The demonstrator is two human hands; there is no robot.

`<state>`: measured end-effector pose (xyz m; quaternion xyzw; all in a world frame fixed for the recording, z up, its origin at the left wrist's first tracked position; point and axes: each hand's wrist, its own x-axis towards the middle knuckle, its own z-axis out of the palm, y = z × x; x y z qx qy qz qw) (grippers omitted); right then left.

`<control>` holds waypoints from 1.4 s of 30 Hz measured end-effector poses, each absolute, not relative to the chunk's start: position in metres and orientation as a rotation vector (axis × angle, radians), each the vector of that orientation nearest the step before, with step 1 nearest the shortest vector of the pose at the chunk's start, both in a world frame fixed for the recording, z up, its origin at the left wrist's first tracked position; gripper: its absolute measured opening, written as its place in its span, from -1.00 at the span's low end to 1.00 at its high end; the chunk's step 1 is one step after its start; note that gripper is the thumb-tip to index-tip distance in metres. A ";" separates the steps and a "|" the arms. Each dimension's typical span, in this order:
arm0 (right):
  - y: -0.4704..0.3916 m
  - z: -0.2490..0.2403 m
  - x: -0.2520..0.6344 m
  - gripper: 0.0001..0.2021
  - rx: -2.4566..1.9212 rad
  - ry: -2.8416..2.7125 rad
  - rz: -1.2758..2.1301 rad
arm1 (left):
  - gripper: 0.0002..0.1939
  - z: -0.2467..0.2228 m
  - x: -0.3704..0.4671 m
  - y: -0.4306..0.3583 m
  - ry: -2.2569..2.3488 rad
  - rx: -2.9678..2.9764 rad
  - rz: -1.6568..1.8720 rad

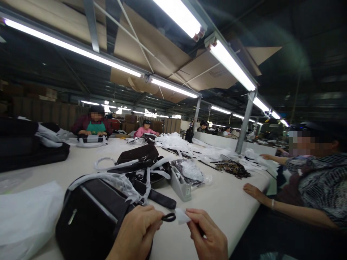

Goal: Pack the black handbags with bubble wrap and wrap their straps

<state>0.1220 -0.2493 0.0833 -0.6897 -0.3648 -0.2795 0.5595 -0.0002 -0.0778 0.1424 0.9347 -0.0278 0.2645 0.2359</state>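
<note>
My left hand (pixel 139 229) pinches a small black loop (pixel 169 217), which sticks out to the right of its fingertips. In my right hand (pixel 206 231) a small piece of white tissue paper (pixel 182 216) is held between thumb and fingers, close beside the loop. Whether paper and loop touch is hard to make out. A black bag (pixel 94 213) with a silver zipper pull lies just left of my hands, its handle wrapped in white paper (pixel 108 177). What the loop is attached to is hidden behind my left hand.
A grey tape dispenser (pixel 182 186) stands past my hands, near plastic-wrapped material (pixel 189 170). White strips (pixel 173 141) and black bags (pixel 138 153) lie farther back. At right, a co-worker's hand (pixel 256 193) rests on the table edge. White sheeting (pixel 29 220) lies at left.
</note>
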 end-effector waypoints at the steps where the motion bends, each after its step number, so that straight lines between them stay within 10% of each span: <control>1: -0.250 0.085 0.122 -0.76 -1.628 -0.870 -0.629 | -0.70 0.143 0.000 -0.078 -0.066 2.569 0.715; 12: -0.252 0.088 0.120 -0.63 -1.747 -0.859 -0.174 | -0.69 0.146 -0.001 -0.080 -0.031 2.614 0.676; 42: -0.251 0.121 0.116 -0.81 -1.970 -1.481 -1.165 | -0.75 0.141 0.007 -0.081 0.034 2.718 0.698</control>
